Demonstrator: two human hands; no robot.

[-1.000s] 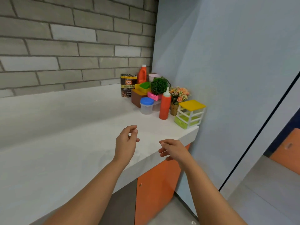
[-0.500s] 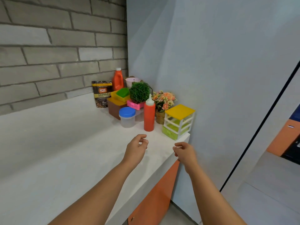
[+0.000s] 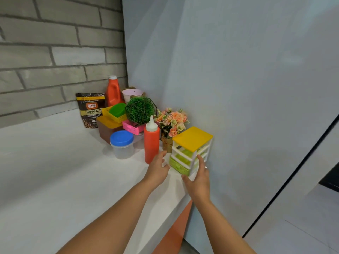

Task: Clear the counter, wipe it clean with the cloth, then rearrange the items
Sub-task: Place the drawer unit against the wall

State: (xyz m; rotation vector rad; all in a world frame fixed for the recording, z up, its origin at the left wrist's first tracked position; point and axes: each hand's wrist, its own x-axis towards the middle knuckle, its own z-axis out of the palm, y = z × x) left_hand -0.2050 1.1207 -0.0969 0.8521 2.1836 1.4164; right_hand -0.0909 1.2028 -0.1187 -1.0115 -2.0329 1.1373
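Observation:
A small drawer unit (image 3: 190,149) with a yellow top and green drawers stands at the right end of the white counter (image 3: 55,171). My left hand (image 3: 157,167) is open just left of its base, fingers spread. On the unit's right front corner my right hand (image 3: 199,177) is open, fingers touching or nearly touching the frame. Behind stand a red squeeze bottle (image 3: 151,142), a blue-lidded clear jar (image 3: 122,143), a flower pot (image 3: 171,123), a green ball plant (image 3: 140,110), small yellow and pink baskets, a brown box, a granules pouch (image 3: 90,110) and an orange bottle (image 3: 112,92). No cloth is visible.
A grey brick wall (image 3: 55,52) backs the counter. A pale panel wall (image 3: 238,88) closes off its right end beside the drawer unit. Orange cabinet fronts (image 3: 174,233) sit below the counter edge. A pink cup (image 3: 132,94) stands in the back corner.
Both hands have moved forward and right across the counter, from mid-counter to either side of the drawer unit. The view has closed in on the cluster of items.

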